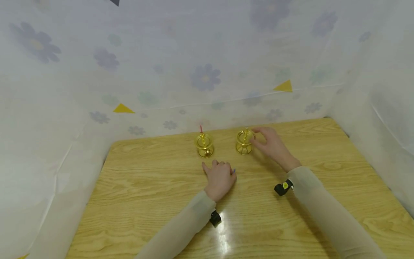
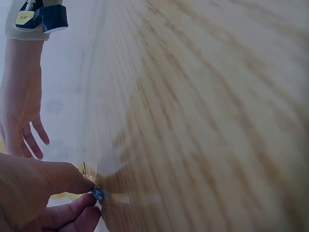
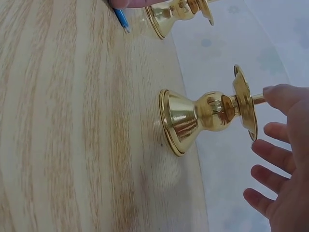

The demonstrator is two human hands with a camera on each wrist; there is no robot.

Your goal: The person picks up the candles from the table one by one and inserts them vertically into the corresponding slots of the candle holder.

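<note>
Two brass candle holders stood upright near the far edge of the wooden tabletop [image 1: 136,194], side by side and apart from each other. The left candle holder [image 1: 205,145] carried a thin red candle [image 1: 201,129] that rose from its cup; the right candle holder [image 1: 244,142] showed only its own brass stem at the top. My right hand [image 1: 273,145] was at the right candle holder, on its right side. In the right wrist view my thumb tip [image 3: 280,94] touched the end of the brass stem above the drip plate, while the other fingers [image 3: 275,157] were spread and nearly straight, clear of the metal, so the hand was wide and gripped nothing. The holder's flared base sat flat on the wood. My left hand [image 1: 220,178] rested on the tabletop just nearer to me than the left candle holder, not touching it, with the fingers curled in. It pinched a small blue object [image 2: 97,194] between thumb and fingers; in the right wrist view this showed as a thin blue stick [image 3: 121,19] with its tip lying on the wood beside the left holder's base. I could not tell whether it was a candle. White sheeting printed with flowers [image 1: 207,77] hung behind and at both sides of the tabletop, with two yellow triangles on it.
</note>
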